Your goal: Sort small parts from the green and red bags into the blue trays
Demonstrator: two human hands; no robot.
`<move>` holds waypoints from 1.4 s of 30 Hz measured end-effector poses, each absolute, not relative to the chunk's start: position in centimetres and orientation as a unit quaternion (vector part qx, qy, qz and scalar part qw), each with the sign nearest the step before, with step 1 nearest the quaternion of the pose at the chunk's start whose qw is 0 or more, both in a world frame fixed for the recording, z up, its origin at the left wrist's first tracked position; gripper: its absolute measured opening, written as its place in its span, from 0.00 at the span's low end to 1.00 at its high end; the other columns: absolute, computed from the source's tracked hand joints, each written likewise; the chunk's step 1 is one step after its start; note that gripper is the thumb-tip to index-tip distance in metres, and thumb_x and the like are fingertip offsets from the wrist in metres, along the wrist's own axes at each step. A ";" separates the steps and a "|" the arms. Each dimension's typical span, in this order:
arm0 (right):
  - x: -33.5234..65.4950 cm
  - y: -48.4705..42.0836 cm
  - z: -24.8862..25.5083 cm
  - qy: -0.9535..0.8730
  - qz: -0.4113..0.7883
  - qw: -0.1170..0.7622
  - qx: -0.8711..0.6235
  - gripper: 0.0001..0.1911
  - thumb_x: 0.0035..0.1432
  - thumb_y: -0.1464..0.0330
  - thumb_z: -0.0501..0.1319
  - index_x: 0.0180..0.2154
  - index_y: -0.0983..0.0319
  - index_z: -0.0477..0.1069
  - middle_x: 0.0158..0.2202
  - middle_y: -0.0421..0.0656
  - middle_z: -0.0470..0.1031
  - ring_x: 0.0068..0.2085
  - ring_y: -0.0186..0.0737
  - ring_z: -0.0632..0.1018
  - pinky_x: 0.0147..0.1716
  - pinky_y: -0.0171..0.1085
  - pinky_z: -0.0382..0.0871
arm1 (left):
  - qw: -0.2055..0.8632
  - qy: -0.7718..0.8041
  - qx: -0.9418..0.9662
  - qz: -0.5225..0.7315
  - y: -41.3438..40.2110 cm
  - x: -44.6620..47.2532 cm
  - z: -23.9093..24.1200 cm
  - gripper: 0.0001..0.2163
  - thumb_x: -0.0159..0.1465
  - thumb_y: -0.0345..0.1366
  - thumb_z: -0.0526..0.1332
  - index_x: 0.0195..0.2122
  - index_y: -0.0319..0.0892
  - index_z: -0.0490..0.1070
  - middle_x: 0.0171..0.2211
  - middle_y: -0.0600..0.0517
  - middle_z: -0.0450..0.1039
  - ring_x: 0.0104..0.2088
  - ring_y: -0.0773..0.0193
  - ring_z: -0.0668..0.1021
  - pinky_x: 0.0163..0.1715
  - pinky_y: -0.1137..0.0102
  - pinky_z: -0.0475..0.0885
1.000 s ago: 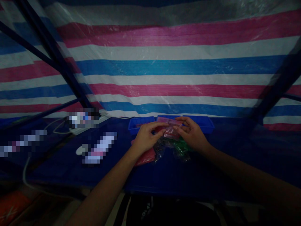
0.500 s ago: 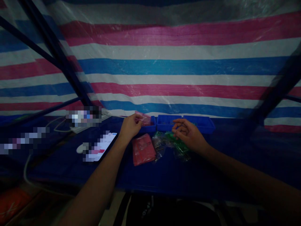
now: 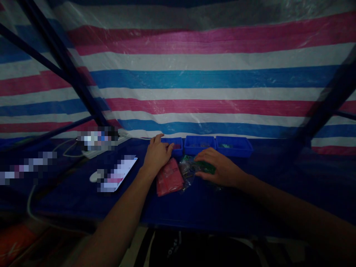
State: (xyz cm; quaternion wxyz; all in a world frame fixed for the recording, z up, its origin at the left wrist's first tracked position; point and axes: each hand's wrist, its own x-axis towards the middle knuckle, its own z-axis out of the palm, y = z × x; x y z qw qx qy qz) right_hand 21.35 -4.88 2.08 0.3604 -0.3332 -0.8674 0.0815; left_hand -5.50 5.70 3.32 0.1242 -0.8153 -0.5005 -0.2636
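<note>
On the near part of the blue table [image 3: 211, 211] lies a stack of red bags [image 3: 169, 180], just below the left hand. Right of it are clear bags [image 3: 189, 173] and a green bag [image 3: 208, 168]. The right hand [image 3: 218, 167] curves over these, thumb and fingers apart; whether it grips one, I cannot tell in this dim light. The left hand [image 3: 157, 154] is spread wide at the left tray [image 3: 178, 151]. Behind hangs a striped sheet [image 3: 194, 79].
</note>
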 end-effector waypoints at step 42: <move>20.8 -4.3 1.9 -0.577 0.325 0.618 -0.424 0.14 0.55 0.59 0.71 0.40 0.60 0.77 0.37 0.46 0.82 0.37 0.44 0.83 0.42 0.46 0.81 | -0.256 -0.286 -0.856 -0.345 -0.4 0.1 4.5 0.16 0.62 0.35 0.67 0.52 0.45 0.75 0.46 0.48 0.81 0.45 0.56 0.82 0.49 0.61 0.75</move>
